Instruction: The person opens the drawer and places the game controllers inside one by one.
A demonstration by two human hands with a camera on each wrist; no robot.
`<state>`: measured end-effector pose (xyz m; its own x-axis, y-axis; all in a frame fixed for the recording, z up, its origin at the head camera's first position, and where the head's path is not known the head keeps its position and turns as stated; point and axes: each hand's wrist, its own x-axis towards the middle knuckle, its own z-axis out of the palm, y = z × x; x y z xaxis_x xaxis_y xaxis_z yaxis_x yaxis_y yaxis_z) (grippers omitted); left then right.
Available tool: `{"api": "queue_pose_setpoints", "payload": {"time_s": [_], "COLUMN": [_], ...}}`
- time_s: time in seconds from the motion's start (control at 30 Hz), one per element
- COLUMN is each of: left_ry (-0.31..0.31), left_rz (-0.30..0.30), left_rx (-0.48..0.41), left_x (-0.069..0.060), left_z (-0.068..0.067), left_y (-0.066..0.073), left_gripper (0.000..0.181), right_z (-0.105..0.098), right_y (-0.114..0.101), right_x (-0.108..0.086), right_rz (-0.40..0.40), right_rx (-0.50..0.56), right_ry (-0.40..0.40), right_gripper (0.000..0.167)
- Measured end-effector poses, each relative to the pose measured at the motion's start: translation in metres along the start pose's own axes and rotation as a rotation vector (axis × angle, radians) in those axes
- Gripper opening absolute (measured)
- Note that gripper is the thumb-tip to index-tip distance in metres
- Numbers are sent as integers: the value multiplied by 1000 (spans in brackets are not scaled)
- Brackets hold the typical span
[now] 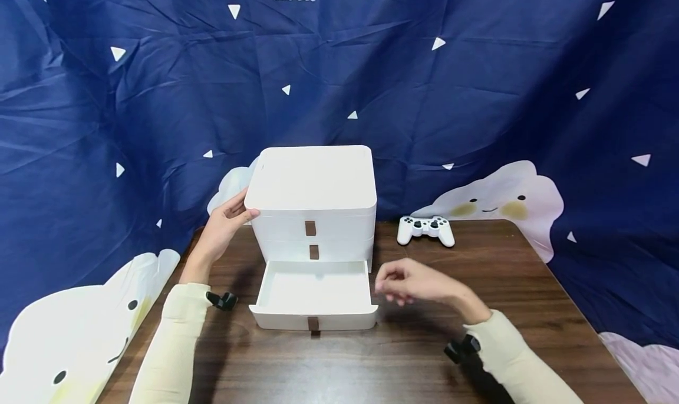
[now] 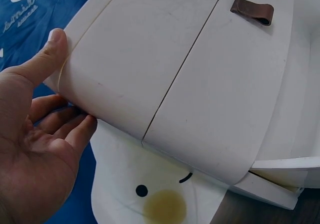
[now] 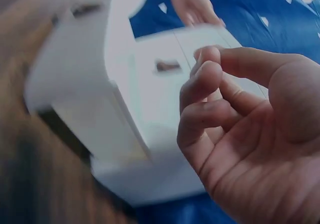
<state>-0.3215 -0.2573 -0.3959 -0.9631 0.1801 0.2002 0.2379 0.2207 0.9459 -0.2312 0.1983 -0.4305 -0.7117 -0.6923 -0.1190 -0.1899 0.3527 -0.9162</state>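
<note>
A white drawer cabinet (image 1: pixel 313 177) with brown pull tabs stands on the table. Its bottom drawer (image 1: pixel 313 322) is pulled out, showing a bare white floor. My left hand (image 1: pixel 223 227) grips the cabinet's upper left front corner; in the left wrist view the thumb (image 2: pixel 52 53) lies along the front edge and the fingers curl at the side. To the right of the drawer, my right hand (image 1: pixel 416 281) hovers apart from it with loosely curled fingers. In the right wrist view nothing shows between those fingers (image 3: pixel 207 81), and the drawer behind is blurred.
A white game controller (image 1: pixel 425 230) lies at the back of the brown wooden table (image 1: pixel 339 368), right of the cabinet. Behind hangs a dark blue cloth (image 1: pixel 339 68) with white triangles and cloud faces, which also drapes along both sides.
</note>
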Motion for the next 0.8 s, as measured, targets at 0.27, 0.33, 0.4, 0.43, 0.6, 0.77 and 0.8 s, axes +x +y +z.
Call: {"api": "queue_pose_setpoints", "payload": {"time_s": [0.27, 0.33, 0.4, 0.43, 0.6, 0.77, 0.8], "left_ry": [1, 2, -1, -2, 1, 3, 1], "left_rz": [9, 8, 10, 10, 15, 16, 16], "left_rx": [4, 4, 7, 8, 16, 5, 5], "left_x": [1, 1, 0, 0, -1, 0, 0], "left_z": [1, 1, 1, 1, 1, 1, 1], "left_y": [0, 1, 1, 1, 2, 2, 2], "left_gripper": [75, 75, 75, 75, 76, 77, 77], "right_z": [-59, -72, -84, -90, -118, -141, -145], "right_y": [7, 10, 14, 16, 28, 41, 44], "right_x": [-19, -23, -27, -29, -36, -40, -41], "right_rz": [-23, -22, -18, -14, 5, 24, 30], "right_rx": [-27, -16, -1, 6, -13, -59, -62], "right_ry": [247, 303, 355, 381, 494, 555, 563], "right_gripper": [9, 10, 12, 12, 12, 17, 17]}}
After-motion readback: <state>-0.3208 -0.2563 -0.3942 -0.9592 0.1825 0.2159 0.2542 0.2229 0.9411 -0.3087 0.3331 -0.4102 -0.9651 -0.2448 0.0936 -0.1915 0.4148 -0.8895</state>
